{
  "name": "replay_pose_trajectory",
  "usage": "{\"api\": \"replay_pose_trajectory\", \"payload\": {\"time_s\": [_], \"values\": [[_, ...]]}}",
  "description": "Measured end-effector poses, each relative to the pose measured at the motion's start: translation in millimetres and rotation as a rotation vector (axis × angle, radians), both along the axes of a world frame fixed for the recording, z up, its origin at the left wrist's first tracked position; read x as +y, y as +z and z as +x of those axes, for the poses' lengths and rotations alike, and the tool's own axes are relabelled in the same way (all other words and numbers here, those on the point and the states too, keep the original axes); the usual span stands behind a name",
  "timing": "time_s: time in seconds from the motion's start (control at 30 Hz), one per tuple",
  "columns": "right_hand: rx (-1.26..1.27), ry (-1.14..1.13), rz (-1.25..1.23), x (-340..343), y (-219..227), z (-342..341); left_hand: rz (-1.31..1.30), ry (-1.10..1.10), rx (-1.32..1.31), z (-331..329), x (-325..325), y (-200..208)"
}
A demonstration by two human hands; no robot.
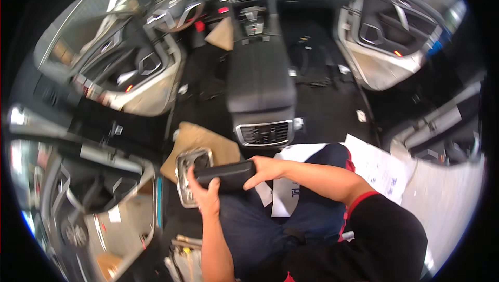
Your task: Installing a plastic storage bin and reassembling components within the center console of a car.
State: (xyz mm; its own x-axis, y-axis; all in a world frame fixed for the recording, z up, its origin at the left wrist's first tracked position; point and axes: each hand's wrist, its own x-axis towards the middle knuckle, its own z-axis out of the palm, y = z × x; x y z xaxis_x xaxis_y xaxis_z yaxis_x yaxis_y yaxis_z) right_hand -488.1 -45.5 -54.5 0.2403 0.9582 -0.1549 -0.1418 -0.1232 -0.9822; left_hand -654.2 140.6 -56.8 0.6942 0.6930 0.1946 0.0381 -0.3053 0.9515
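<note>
A black oblong case-like piece (233,175) is held level between my two hands, just above my lap. My left hand (208,194) grips its left end, with the thumb on the near side. Around the right end is my right hand (265,169), thumb along the near edge. I cannot make out exactly what the piece is. Behind my left hand, partly covered by it, a silvery rectangular tray-like thing (183,180) rests over a brown cardboard sheet (193,137).
I sit inside a car with bare black floor where front seats would be. The centre console (261,76) with its air vents (265,133) rises ahead. White printed sheets (377,170) lie at my right. A steering wheel (179,14) is at far left; doors stand open on both sides.
</note>
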Motion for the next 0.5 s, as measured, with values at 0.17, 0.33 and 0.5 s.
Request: {"api": "replay_pose_trajectory", "payload": {"time_s": [0.17,0.33,0.5], "values": [[0.113,0.019,0.088,10,-13,-4,0.019,-0.011,-0.056,-6,6,-11],[0.156,0.006,0.093,-10,2,5,-0.003,-0.094,-0.090,5,-7,-4],[0.140,0.016,0.076,-14,4,10,0.010,-0.130,-0.093,7,-1,-14]]}}
